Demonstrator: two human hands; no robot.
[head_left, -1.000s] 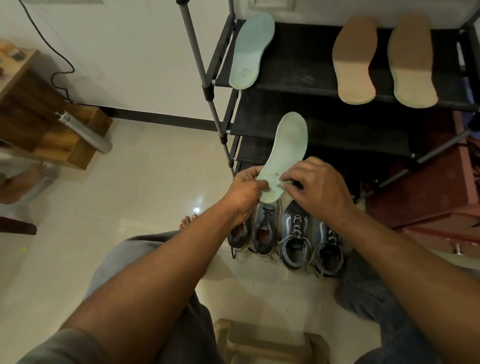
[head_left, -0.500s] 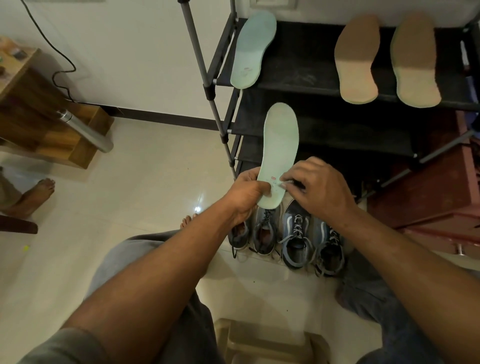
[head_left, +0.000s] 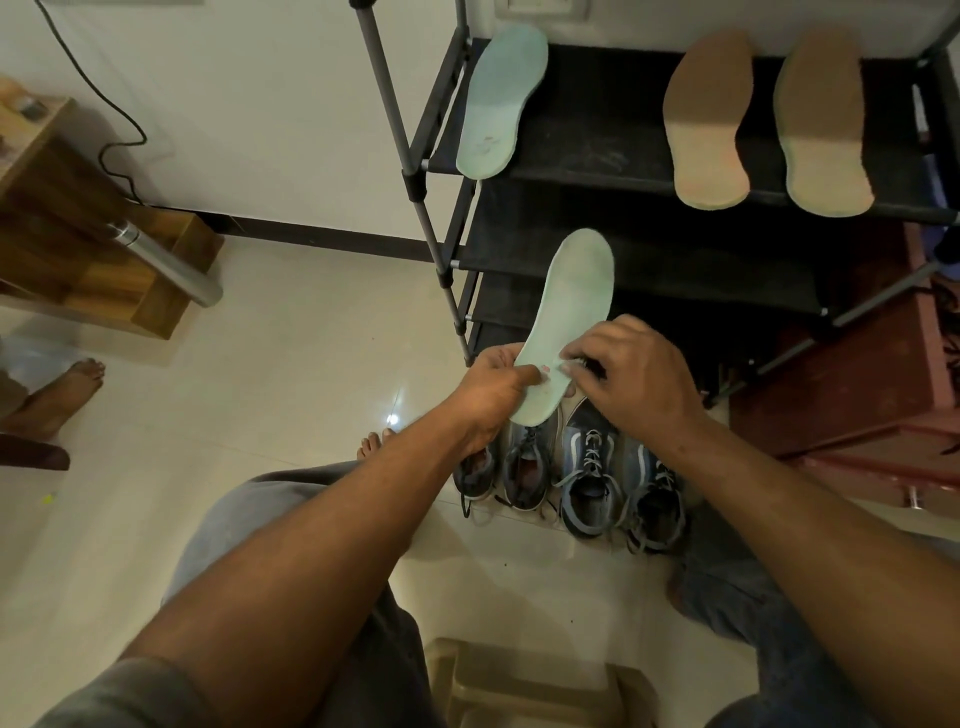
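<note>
Left hand (head_left: 493, 389) pinches the heel end of the mint-green insole (head_left: 571, 312), thumb on top. Right hand (head_left: 634, 379) pinches the same end from 3 o'clock, fingers curled. The insole points to 12, held off the floor, with its toe in front of the shoe rack (head_left: 675, 260).

Risks:
- All the grip is at one end, so the free length can flop or fold.
- The toe may snag a rack shelf edge.
- A slipped pinch drops it at 6 o'clock onto the blue sneakers (head_left: 592, 467), possibly the wrong pair.
</note>
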